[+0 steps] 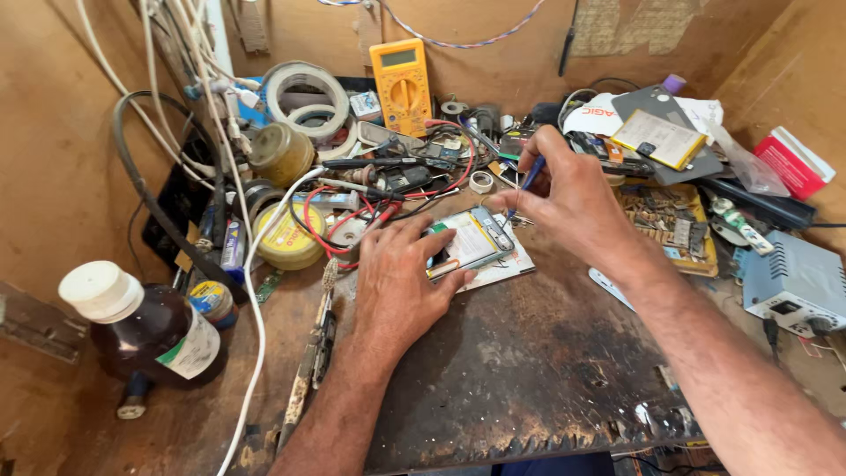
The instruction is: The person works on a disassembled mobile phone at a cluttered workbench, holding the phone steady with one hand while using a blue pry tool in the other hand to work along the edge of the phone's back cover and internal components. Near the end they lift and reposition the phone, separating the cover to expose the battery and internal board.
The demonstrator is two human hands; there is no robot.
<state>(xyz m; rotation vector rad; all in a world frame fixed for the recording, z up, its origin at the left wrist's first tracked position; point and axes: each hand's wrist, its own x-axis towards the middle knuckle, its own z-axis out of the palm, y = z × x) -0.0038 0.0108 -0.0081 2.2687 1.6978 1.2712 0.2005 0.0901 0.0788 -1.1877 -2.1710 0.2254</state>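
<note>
Nearest the camera, the dark scorched desk [529, 370] lies bare under both forearms. Just beyond, the left hand [397, 282] lies flat, its fingers [414, 234] spread and pressing on the near-left end of an opened phone [471, 240]. The phone lies on white paper, its long axis running from those fingers up and to the right. The right hand [573, 198] comes in from the far right end, fingers pinched around a thin blue tool [529, 176] whose tip points down at the phone's upper corner; whether it touches is hard to tell. Left of the left hand stands a brown bottle [150, 326]. Farther off sit tape rolls [304, 97] and a yellow meter [401, 84].
</note>
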